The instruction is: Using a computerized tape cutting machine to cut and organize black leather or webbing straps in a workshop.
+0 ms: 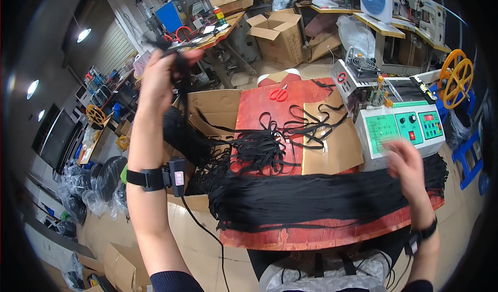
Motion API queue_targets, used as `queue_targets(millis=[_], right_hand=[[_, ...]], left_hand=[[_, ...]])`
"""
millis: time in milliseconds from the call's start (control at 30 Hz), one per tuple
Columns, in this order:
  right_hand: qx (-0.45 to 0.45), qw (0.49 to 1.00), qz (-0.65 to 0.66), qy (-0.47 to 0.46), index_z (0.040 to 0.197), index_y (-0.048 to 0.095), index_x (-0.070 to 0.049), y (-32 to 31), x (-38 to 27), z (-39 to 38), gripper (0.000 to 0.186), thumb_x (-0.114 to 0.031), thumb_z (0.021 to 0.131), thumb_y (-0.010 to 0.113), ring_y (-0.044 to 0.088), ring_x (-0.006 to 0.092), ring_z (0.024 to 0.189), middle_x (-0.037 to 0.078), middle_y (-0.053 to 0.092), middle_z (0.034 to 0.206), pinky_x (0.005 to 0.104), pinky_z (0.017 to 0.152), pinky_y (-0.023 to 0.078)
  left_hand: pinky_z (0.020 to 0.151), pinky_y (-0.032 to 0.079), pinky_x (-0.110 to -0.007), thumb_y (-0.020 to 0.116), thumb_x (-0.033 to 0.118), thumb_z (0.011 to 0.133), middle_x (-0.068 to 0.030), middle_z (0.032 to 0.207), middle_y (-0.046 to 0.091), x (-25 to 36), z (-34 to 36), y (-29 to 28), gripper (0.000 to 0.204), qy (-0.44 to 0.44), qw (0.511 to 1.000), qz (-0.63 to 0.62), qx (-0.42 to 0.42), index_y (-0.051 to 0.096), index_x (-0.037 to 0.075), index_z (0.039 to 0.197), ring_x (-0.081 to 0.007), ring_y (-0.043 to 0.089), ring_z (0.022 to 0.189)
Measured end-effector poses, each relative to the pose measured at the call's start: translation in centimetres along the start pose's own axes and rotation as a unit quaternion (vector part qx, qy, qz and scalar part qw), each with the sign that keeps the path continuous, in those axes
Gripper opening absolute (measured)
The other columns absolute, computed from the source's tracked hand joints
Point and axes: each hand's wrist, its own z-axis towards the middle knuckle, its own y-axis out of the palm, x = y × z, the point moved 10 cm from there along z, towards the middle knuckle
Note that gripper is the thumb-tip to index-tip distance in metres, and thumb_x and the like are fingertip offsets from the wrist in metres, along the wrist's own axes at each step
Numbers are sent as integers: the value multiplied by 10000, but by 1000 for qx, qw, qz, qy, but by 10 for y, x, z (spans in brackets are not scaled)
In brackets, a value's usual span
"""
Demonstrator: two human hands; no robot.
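My left hand [162, 77] is raised at the upper left, closed around black flat cord [181, 77] that hangs down from it toward an open cardboard box [220, 102]. A thick bundle of long black cords [316, 197] lies along the near edge of the red table [321, 235]. Over that bundle's right end is my right hand [406, 165], in front of the white and green machine [381, 128]; motion smears its fingers. Beyond the bundle, a loose tangle of black cords [264, 149] spreads over the table and a brown cardboard sheet [340, 154].
Red-handled scissors [278, 93] lie on the far part of the table. Yellow reels [456, 82] stand behind the machine, and a blue stool [467, 160] is at the right. Another open carton [277, 35] sits on the floor behind. A cable hangs from the device on my left forearm.
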Motion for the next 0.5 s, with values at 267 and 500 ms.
queue_targets(millis=[267,500], right_hand=[[-296,933,193,-64,903,484,-54,237,-144,67,114,-89,829,564,499,93,533,16,504,702,242,448,406],[-195,903,347,-161,863,594,-32,150,-197,74,146,-102,903,472,508,93,544,23,558,689,266,529,486]], left_hand=[[761,494,-266,403,30,919,-98,1141,590,69,-74,141,329,122,955,248,-106,409,-16,1245,-119,579,921],[775,493,-278,737,125,760,-92,1104,536,61,-124,184,817,50,948,-63,-308,242,65,1407,-138,559,927]])
